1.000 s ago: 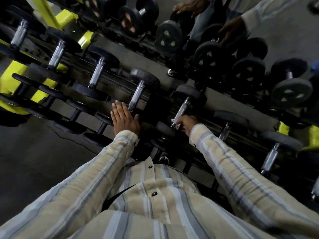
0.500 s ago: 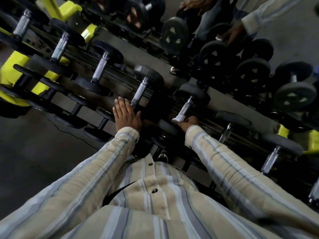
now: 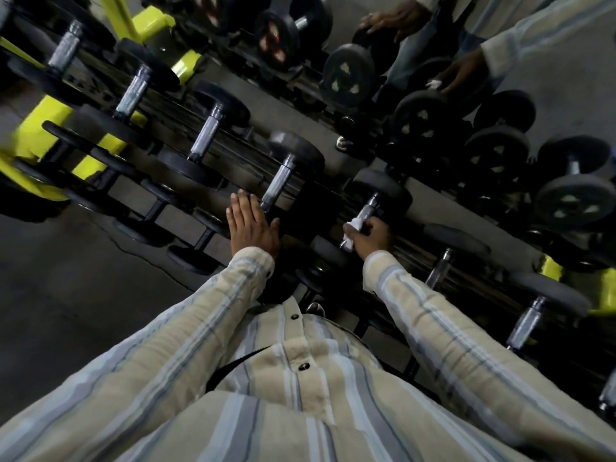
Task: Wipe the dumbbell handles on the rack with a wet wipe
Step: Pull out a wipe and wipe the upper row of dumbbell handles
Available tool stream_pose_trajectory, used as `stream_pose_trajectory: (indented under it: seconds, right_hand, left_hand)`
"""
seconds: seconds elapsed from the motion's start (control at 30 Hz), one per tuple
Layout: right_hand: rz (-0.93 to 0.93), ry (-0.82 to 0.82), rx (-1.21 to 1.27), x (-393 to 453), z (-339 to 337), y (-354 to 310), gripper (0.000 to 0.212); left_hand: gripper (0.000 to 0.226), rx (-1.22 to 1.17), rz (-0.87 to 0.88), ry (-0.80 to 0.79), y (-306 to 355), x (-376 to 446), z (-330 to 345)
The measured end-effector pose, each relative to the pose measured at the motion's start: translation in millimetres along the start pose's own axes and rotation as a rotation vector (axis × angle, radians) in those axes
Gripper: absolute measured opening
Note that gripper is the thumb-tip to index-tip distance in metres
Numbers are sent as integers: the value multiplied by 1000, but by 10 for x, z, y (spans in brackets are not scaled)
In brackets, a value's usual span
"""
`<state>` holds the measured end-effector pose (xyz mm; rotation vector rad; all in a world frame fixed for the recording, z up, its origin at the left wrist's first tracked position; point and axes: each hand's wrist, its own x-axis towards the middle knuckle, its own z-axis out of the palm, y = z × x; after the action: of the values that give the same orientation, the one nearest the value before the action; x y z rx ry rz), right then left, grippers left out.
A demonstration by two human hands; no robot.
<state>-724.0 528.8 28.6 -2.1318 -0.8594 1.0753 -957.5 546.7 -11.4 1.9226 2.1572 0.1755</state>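
Observation:
A row of black dumbbells with steel handles lies across a black and yellow rack (image 3: 43, 135). My right hand (image 3: 370, 236) grips a white wet wipe (image 3: 353, 228) wrapped around the lower end of one steel handle (image 3: 366, 210). My left hand (image 3: 251, 225) rests flat, fingers straight, on the black head of the neighbouring dumbbell, just below its handle (image 3: 278, 185). Further handles run to the left (image 3: 206, 136) and to the right (image 3: 440, 270).
A mirror behind the rack reflects more dumbbells (image 3: 346, 75) and a person's hands (image 3: 390, 20). Lower rack tiers hold small dumbbells (image 3: 203, 238). Dark floor (image 3: 66, 295) lies to the left. My striped shirt fills the bottom of the view.
My right hand with the wipe has slid up along the handle from its lower end. My left hand has stayed flat on the neighbouring dumbbell head.

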Motion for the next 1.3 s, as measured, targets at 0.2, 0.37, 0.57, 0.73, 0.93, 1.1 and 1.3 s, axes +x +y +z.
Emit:
stream_pose_trajectory:
  seconds: [0.2,0.37,0.57,0.73,0.93,1.1,1.3]
  right_hand:
    - [60,110,306,78,163,-326,5]
    - [-29,-6,224,106,367,-533,9]
    - [-206,-399,145,-9,819,-1025,24]
    - [-644,-345,-373,127,1111,-1295,19]
    - [-1319,-393,-777,463,1430,-1386,21]
    - [-1189,-596,-1265,466,1574,-1165,30]
    - [-1309,-656,-1125,434,1303,-1121,56]
  left_hand:
    - [74,-38,30,-29,-51,38,-43]
    - [83,-68,54,-9,-130,76,-31]
    - [100,-125,81,5,-266,138,45]
    - [92,-220,21,61,-367,233,-26]
    - [82,-180,-128,122,-854,843,-394]
    - [80,-29,-140,61,-1173,1264,-447]
    - [84,21,-182,40,-1252,1502,-393]
